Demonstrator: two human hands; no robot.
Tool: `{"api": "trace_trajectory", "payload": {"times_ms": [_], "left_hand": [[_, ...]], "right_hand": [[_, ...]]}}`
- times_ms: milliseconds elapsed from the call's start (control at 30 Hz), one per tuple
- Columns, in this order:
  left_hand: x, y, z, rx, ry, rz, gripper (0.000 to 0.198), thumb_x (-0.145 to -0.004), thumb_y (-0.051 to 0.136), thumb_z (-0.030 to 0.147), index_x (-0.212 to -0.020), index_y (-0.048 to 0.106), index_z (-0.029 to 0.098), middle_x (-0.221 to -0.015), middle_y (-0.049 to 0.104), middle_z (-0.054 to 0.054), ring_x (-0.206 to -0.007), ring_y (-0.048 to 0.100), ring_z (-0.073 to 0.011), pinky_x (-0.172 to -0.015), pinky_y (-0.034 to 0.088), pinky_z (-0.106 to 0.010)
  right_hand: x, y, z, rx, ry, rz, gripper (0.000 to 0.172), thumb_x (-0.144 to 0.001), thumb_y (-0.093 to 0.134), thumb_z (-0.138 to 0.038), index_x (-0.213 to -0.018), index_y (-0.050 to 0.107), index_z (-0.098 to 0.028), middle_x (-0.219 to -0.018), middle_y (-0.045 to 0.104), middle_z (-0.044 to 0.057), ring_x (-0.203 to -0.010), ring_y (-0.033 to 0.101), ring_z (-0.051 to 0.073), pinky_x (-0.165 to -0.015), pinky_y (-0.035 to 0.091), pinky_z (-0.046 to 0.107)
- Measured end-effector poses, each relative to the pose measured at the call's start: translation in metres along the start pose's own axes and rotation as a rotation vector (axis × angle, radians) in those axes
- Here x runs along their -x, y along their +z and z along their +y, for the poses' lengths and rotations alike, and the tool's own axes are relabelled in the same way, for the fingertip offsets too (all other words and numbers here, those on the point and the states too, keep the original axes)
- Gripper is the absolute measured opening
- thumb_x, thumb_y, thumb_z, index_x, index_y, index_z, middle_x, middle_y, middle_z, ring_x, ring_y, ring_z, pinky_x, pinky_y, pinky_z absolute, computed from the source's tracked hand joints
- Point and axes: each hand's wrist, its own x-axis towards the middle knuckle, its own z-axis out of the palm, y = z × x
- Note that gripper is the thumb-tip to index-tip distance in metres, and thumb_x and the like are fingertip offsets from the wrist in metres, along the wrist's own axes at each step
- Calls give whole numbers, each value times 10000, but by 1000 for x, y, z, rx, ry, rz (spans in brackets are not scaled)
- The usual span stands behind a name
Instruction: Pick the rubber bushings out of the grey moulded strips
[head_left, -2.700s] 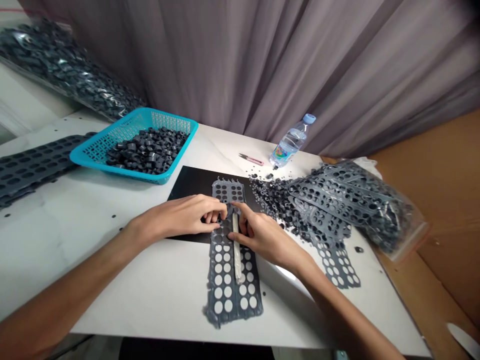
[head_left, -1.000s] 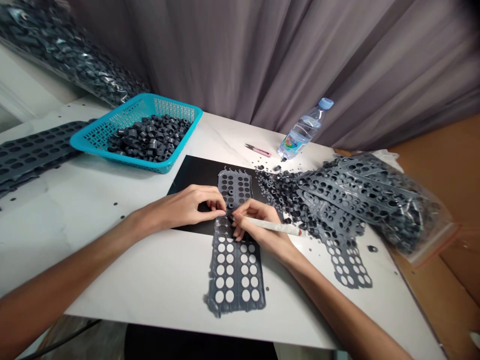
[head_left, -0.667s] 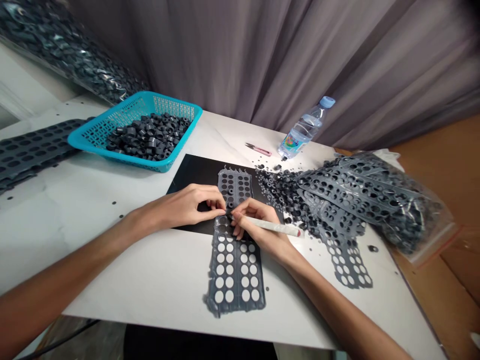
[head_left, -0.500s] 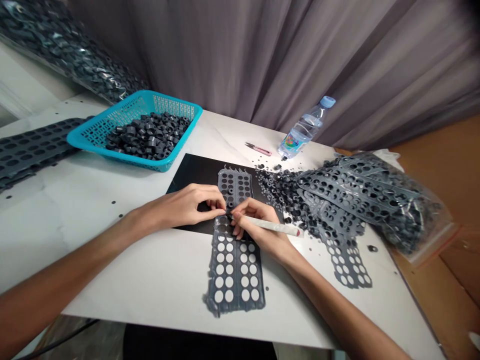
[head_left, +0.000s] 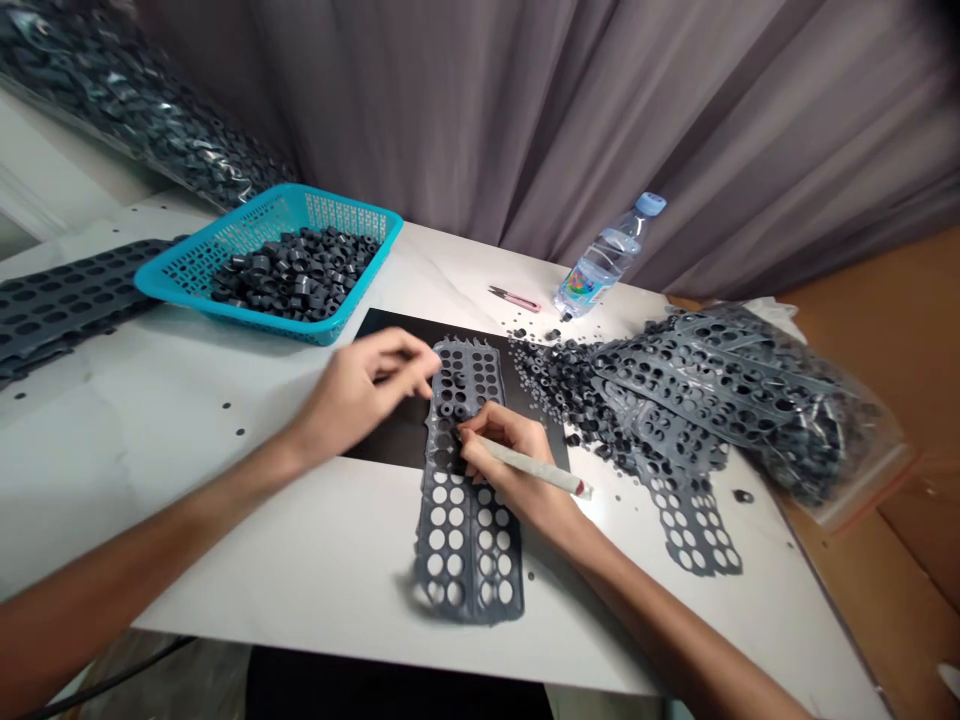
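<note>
My right hand (head_left: pixel 514 455) grips a white pen-like tool with a red end (head_left: pixel 536 465), its tip over a perforated grey rubber sheet (head_left: pixel 472 535). The sheet lies lengthwise in front of me, its upper part on a black mat (head_left: pixel 390 440). Several dark rings sit in the sheet just above the tool's tip. My left hand (head_left: pixel 371 385) is raised beside the sheet's upper left edge, thumb and fingertips pinched together. Blur hides what lies between them. The blue basket (head_left: pixel 330 330) beyond it holds a heap of small dark rubber rings (head_left: pixel 300 275).
At right lie loose dark rings (head_left: pixel 577 380), punched sheets (head_left: pixel 697 375) and a clear plastic bag (head_left: pixel 862 450). A water bottle (head_left: pixel 604 265) and pink thread snips (head_left: pixel 514 299) are at the back. More perforated sheets (head_left: pixel 60 295) and a full bag (head_left: pixel 142 110) stand left.
My left hand has lifted off the sheet and moved up and left, towards the basket. The right hand stays over the sheet with its tool; the sheet's near end has shifted slightly.
</note>
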Motion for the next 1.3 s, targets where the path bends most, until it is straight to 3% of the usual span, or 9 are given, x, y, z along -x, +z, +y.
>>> {"api": "trace_trajectory", "payload": {"times_ms": [67,100,267,367,600,967,1167,1233,1300], "left_hand": [[-6,-7,0,302,-221,95,193,-961,702,379,-995,722,190,-966,733,-41,-915,705,-176,-830,543,-273],[-8,-10,-1,425,-309,82,184,-948,722,366,-997,729,189,-1015,741,-48,-973,710,-179,-870,549,-266],[-6,-6,-5,626,-544,-185,170,-925,756,283,-1040,764,158,-1178,761,-100,-1194,693,-227,-1075,525,-303],[-1,0,-2,652,-596,-254,221,-945,741,295,-1126,757,169,-1223,765,-104,-1244,686,-249,-1147,500,-343],[1,3,2,727,-615,-323,228,-1004,660,299,-1135,763,143,-1302,742,-122,-1291,663,-270,-1196,475,-356],[4,5,-1,769,-628,-280,161,-966,701,307,-1000,743,155,-1267,752,-155,-1298,656,-300,-1163,525,-400],[2,0,6,690,-582,-297,222,-991,672,351,-1084,742,162,-1298,739,-148,-1258,686,-292,-1184,490,-424],[-3,-12,13,573,-504,-210,269,-982,681,394,-1099,745,161,-1248,760,-146,-1216,710,-299,-1165,503,-439],[-13,-33,17,401,-345,18,302,-979,675,427,-1108,747,163,-1189,782,-132,-1175,731,-289,-1140,520,-431]], "right_hand": [[-1,0,2,-67,21,-10,95,-938,649,-254,-865,624,-200,-698,640,-28,-587,621,123,-536,506,217],[-2,-1,3,-118,25,-12,93,-938,652,-261,-875,625,-199,-706,649,-23,-587,630,125,-531,514,219],[-10,-9,7,-274,1,111,132,-940,667,-323,-937,628,-197,-765,689,0,-549,640,128,-492,535,232],[-14,-14,8,-234,-22,207,148,-942,674,-332,-933,628,-191,-739,673,-1,-528,627,126,-482,529,233],[-14,-12,8,-176,-29,211,209,-966,666,-388,-921,629,-187,-757,671,7,-543,625,126,-494,528,236],[-14,-14,9,-104,-17,166,245,-974,655,-432,-929,612,-195,-777,682,15,-566,625,133,-519,520,246],[-13,-14,6,-76,4,168,239,-971,654,-426,-925,624,-194,-760,689,12,-557,622,133,-522,515,244],[-12,-14,8,-72,11,172,239,-969,652,-429,-928,628,-195,-765,694,14,-558,624,134,-518,512,243],[-13,-13,10,-71,11,178,233,-972,647,-426,-934,631,-196,-773,700,16,-562,628,136,-517,511,243]]}}
